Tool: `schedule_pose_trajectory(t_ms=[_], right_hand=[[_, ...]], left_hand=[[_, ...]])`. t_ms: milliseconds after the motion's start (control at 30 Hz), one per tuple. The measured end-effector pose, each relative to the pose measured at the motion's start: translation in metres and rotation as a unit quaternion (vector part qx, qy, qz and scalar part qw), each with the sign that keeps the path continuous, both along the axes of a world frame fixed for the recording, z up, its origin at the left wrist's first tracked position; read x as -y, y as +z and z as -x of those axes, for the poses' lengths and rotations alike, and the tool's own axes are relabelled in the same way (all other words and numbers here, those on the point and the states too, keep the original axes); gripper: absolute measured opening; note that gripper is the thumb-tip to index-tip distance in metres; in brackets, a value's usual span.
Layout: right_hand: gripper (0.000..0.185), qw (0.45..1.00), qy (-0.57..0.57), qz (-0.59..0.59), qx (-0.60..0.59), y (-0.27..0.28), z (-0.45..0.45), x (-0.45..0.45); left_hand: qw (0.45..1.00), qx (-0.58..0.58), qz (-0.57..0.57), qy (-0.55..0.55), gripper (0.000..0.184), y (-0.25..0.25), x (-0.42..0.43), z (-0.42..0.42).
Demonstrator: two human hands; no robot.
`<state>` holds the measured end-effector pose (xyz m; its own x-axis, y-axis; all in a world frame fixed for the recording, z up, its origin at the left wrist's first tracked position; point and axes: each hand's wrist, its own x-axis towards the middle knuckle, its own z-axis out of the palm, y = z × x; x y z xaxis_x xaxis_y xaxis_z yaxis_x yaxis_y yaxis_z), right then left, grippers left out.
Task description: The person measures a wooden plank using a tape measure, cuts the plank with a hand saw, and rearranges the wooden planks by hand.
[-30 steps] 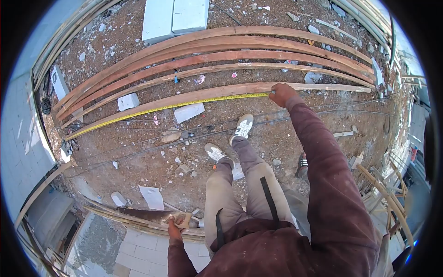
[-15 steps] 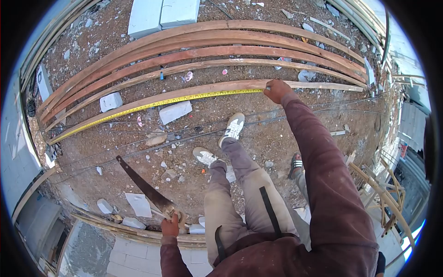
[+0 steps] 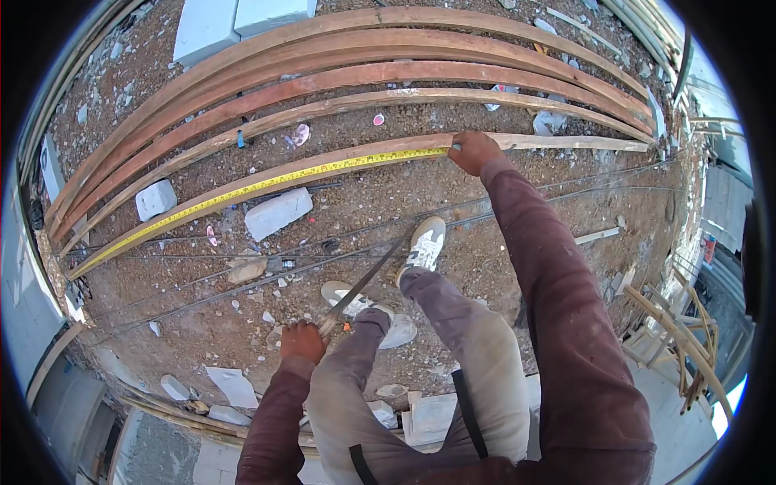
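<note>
Hands: 2, apart | right hand (image 3: 475,153) clamped on 1 yellow tape (image 3: 315,168) along 1 board (image 3: 566,142) | left hand (image 3: 303,343) gripping 1 saw (image 3: 368,279)

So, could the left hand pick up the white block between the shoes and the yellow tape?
Probably not right now: the white block looks close enough, but the left hand is holding the saw.

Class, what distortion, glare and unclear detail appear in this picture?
Head view: fisheye distortion apparently bows the reddish-brown wooden boards; black fills the corners; bluish-white glare sits lower right; numbers on the thin yellow tape measure are too small to read.
</note>
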<state>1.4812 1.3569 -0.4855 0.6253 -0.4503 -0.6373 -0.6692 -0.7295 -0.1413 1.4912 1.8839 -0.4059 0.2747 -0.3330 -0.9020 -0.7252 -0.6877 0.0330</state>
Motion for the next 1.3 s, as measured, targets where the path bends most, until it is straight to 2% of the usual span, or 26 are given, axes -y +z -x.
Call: schedule_pose_trajectory(t_ms=[200, 333, 367, 400, 500, 567, 667, 733, 800, 867, 967, 1067, 1300], right_hand=[[0.043, 1.0, 0.0, -0.023, 0.008, -0.069, -0.002, 0.012], [0.042, 0.999, 0.004, -0.032, 0.018, -0.109, -0.002, 0.018], [0.042, 0.999, 0.006, -0.029, 0.02, -0.119, -0.001, 0.019], [0.042, 0.999, 0.007, -0.025, 0.023, -0.128, -0.001, 0.02], [0.041, 0.999, 0.027, -0.004, 0.028, -0.137, -0.003, 0.018], [0.04, 0.999, 0.034, -0.005, 0.022, -0.141, -0.003, 0.016], [0.039, 0.997, 0.045, 0.024, 0.064, -0.148, 0.005, 0.011], [0.038, 0.991, 0.062, 0.049, 0.105, -0.155, 0.014, 0.007], [0.038, 0.983, 0.051, 0.083, 0.153, -0.166, 0.026, -0.001], [0.038, 0.978, 0.045, 0.102, 0.178, -0.172, 0.03, -0.002], [0.038, 0.977, 0.041, 0.099, 0.183, -0.175, 0.034, -0.005], [0.038, 0.975, 0.037, 0.101, 0.194, -0.176, 0.037, -0.005], [0.039, 0.977, 0.034, 0.118, 0.172, -0.176, 0.033, -0.007]], left_hand=[[0.997, 0.023, -0.009, -0.079, 0.04, -0.096, 0.1, 0.001], [0.988, 0.044, -0.004, -0.146, 0.033, -0.15, 0.137, -0.006], [0.981, 0.089, 0.039, -0.166, 0.045, -0.171, 0.133, -0.002], [0.98, 0.088, 0.05, -0.173, 0.045, -0.191, 0.128, 0.0], [0.973, 0.084, 0.082, -0.199, 0.043, -0.213, 0.141, -0.011], [0.966, 0.081, 0.098, -0.225, 0.043, -0.204, 0.156, -0.024], [0.965, 0.049, 0.198, -0.166, 0.043, -0.187, 0.191, -0.053], [0.946, 0.05, 0.305, -0.093, 0.038, -0.188, 0.224, -0.077], [0.892, 0.088, 0.444, -0.008, 0.03, -0.198, 0.258, -0.1], [0.846, 0.126, 0.515, 0.056, 0.025, -0.219, 0.284, -0.123], [0.854, 0.089, 0.499, 0.115, 0.027, -0.248, 0.303, -0.151], [0.902, -0.024, 0.409, 0.136, 0.03, -0.258, 0.311, -0.164], [0.908, -0.045, 0.409, 0.079, 0.035, -0.265, 0.311, -0.163]])
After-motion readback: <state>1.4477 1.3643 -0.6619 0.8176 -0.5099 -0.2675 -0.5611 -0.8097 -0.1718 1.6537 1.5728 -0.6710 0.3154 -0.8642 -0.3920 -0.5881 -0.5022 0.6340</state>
